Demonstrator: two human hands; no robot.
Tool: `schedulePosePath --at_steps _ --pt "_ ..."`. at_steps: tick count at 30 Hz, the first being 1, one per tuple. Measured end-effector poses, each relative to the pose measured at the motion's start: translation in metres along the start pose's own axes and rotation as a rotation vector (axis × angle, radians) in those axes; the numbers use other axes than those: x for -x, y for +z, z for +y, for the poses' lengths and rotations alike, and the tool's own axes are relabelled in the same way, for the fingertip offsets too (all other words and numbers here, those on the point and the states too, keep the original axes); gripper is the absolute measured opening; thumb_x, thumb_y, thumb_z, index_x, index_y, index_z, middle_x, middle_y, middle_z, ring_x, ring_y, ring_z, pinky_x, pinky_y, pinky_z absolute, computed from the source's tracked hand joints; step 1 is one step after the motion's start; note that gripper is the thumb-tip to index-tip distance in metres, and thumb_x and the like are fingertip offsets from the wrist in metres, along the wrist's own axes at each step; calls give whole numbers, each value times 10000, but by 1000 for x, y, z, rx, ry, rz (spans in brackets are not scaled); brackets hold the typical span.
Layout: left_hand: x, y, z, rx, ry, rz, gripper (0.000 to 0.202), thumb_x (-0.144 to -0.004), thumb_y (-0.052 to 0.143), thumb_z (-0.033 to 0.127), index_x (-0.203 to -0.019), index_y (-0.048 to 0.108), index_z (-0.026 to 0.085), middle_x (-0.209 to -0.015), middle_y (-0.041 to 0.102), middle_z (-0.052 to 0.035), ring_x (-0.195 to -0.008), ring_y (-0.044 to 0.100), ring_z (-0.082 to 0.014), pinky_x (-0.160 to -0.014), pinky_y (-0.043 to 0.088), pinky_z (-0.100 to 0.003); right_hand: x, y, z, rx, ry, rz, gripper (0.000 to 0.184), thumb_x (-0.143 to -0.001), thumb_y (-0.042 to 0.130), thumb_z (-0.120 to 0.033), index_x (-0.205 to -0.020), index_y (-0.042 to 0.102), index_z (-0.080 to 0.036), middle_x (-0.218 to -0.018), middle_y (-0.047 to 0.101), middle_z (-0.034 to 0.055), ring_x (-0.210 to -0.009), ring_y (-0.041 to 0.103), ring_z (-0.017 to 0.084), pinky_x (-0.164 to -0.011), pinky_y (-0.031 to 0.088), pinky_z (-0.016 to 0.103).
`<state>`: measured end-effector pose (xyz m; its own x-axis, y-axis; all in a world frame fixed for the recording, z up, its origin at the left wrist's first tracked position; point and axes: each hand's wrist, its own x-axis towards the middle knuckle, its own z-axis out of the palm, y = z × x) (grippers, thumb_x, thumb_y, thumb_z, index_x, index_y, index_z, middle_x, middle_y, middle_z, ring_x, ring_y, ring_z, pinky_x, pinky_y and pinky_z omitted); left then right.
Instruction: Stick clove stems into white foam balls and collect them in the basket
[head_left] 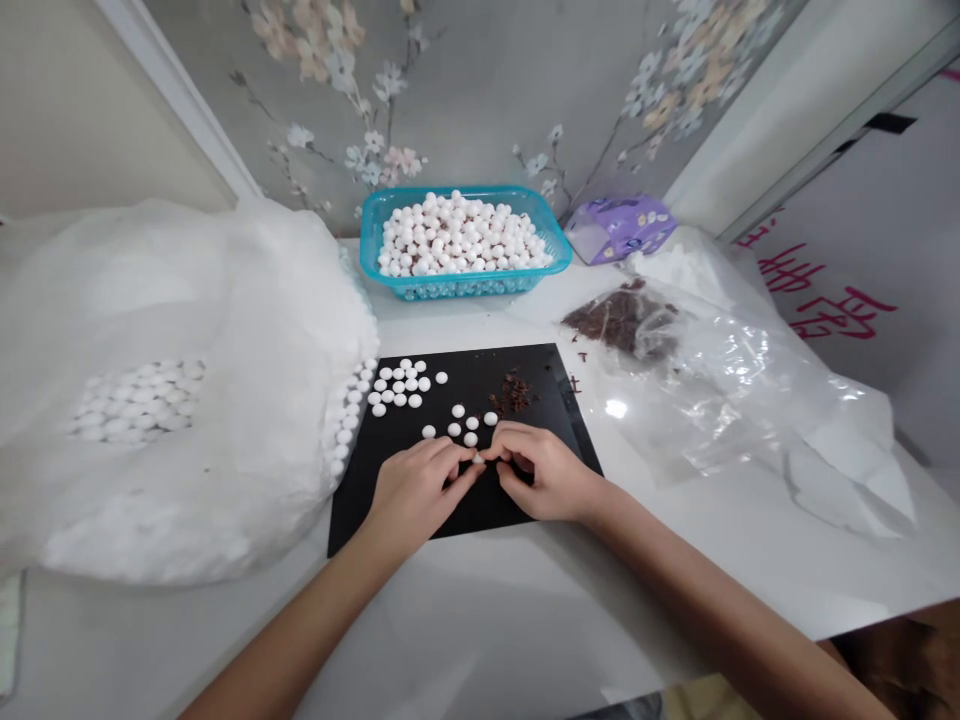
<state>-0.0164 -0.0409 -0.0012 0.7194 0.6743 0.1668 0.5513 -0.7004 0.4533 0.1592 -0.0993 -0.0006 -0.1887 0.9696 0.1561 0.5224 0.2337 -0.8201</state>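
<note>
— Where is the ball (478,459) held?
— Small, white and rounded, it is pinched by the left hand (418,483) over the black mat (480,382); the right hand (546,472) is curled beside it, its grip unable to be told.
— And beyond?
— The mat is laid on a white table (487,600), backed by a flowered wall (472,100).

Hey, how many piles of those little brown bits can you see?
2: a small pile of dark brown bits on the black rectangular mat, beyond the right hand, and a larger dark brown pile at the left end of the crumpled clear plastic bag. More may be hidden.
</note>
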Motion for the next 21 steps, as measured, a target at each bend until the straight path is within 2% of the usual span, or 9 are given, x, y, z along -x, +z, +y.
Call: schedulePosePath --at_steps 3,7,9,13,17,21 --pt "0 0 1 -13 9 42 148 -837 528 290 -800 648 213 -612 562 37 -591 526 -93 -524 356 -211 0 -5 6 -44 20 55 144 -760 470 -82 -807 562 -182 -714 472 -4 -526 413 78 -467 335 203" --pt "2 1 1 -23 56 96 153 -839 515 269 -885 652 217 -614 562 34 -624 543 -100 -567 398 -215 -1 -15 17 116 107 344 81 -801 498 -166 -807 575 -190 -700 489 -3 -480 396 78 -466 350 224" --pt "2 1 1 -24 78 110 154 -838 511 263 -884 651 216 -611 563 35 -629 550 -99 -572 408 -215 -1 -17 21 221 168 434 32 -785 535 -202 -779 565 -192 -692 482 -8 -456 376 76 -466 360 235" --pt "3 0 2 -20 67 106 154 -833 513 253 -915 639 222 -646 578 38 -628 557 -91 -551 407 -209 -3 -13 26 354 255 442 102 -771 579 -278 -726 541 -194 -695 488 -4 -469 398 88 -467 376 243" --pt "3 -3 3 26 55 119 186 -823 530 264 -993 597 224 -692 583 38 -636 558 -91 -572 422 -203 -4 -8 27 397 265 422 99 -808 542 -261 -735 572 -201 -704 517 3 -485 433 96 -476 383 237" --pt "0 -10 -9 -81 -56 271 171 -839 512 232 -990 591 214 -744 601 17 -697 572 -120 -614 429 -222 -4 -9 25 406 262 382 124 -837 503 -237 -755 588 -199 -722 529 4 -495 449 94 -496 386 236"
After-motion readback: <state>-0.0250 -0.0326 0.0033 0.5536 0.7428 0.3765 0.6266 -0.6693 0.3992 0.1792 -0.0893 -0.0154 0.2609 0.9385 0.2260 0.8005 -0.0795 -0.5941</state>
